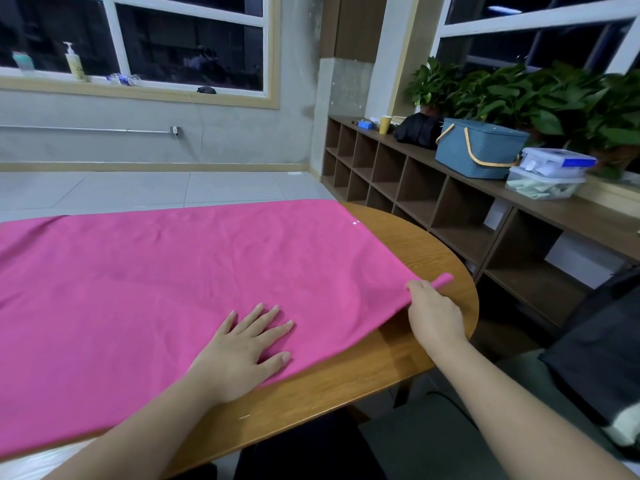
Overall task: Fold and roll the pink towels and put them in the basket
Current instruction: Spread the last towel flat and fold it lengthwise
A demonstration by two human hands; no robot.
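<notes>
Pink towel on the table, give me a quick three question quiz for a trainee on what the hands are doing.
1. True or false: the left hand lies flat on the pink towel.
2. The right hand pinches the towel's: A) far edge B) right corner C) middle.
3. Fill in: the blue basket sits on the ____.

Key: 1 true. 2 B. 3 shelf unit.

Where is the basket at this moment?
In the head view the blue basket stands at upper right on the wooden shelf, between a black bag and stacked plastic boxes.
</notes>
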